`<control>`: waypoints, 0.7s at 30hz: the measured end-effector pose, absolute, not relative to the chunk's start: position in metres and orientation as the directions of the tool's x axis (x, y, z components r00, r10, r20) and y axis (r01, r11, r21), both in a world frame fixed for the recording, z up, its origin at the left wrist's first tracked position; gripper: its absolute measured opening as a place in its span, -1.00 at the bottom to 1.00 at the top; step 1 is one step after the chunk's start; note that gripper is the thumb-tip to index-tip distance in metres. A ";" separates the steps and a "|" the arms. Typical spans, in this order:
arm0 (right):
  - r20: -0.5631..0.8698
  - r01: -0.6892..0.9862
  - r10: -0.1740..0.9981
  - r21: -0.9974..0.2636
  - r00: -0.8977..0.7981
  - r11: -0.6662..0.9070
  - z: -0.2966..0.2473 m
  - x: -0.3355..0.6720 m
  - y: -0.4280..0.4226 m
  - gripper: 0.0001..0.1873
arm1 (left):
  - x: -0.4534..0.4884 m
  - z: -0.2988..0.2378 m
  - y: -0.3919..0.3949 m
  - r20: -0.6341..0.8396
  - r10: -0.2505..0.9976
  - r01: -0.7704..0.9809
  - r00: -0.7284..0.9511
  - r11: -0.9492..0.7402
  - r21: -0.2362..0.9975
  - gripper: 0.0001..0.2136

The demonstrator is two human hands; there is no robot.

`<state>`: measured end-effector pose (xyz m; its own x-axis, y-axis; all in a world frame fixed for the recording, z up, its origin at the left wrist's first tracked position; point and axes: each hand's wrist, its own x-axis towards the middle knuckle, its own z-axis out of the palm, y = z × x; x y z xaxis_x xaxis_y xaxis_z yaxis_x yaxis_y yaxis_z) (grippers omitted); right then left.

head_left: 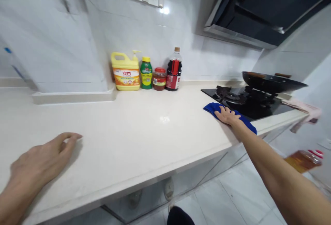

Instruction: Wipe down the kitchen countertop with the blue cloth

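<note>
My right hand (227, 115) lies flat, fingers spread, on a blue cloth (245, 121) at the right end of the cream countertop (144, 132), just in front of the black gas hob (245, 102). My left hand (43, 159) rests on the countertop at the near left, fingers loosely extended and apart, holding nothing.
Against the tiled back wall stand a yellow detergent jug (126, 73), a green bottle (146, 73), a red-lidded jar (159, 79) and a dark sauce bottle (173, 70). A black wok (271, 82) sits on the hob under the range hood (263, 8). An oil bottle (305, 159) is at lower right.
</note>
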<state>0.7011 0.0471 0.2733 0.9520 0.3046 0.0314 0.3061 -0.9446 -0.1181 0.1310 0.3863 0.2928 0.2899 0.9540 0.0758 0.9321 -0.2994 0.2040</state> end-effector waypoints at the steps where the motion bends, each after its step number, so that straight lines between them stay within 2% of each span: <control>1: 0.005 0.263 0.264 -0.122 0.964 -0.957 0.276 0.696 0.062 -0.18 | 0.135 0.299 0.378 0.010 0.961 0.946 0.276 -0.273 0.175 -0.33; 3: -0.029 0.230 0.235 -0.127 0.972 -0.965 0.281 0.683 0.096 -0.17 | 0.139 0.308 0.367 -0.021 0.960 0.950 0.278 -0.272 0.151 -0.35; 6: -0.045 0.278 0.286 -0.133 0.957 -0.951 0.288 0.655 0.151 -0.17 | 0.138 0.308 0.361 0.000 0.949 0.936 0.314 -0.309 0.171 -0.40; 14: -0.064 0.534 0.542 -0.105 0.838 -0.839 0.302 0.535 0.305 -0.20 | 0.136 0.298 0.358 0.081 0.945 0.916 0.315 -0.326 0.236 -0.57; 21: -0.003 0.807 0.812 -0.112 0.584 -0.580 0.303 0.407 0.383 -0.20 | 0.134 0.296 0.357 0.134 0.929 0.891 0.346 -0.370 0.262 -0.58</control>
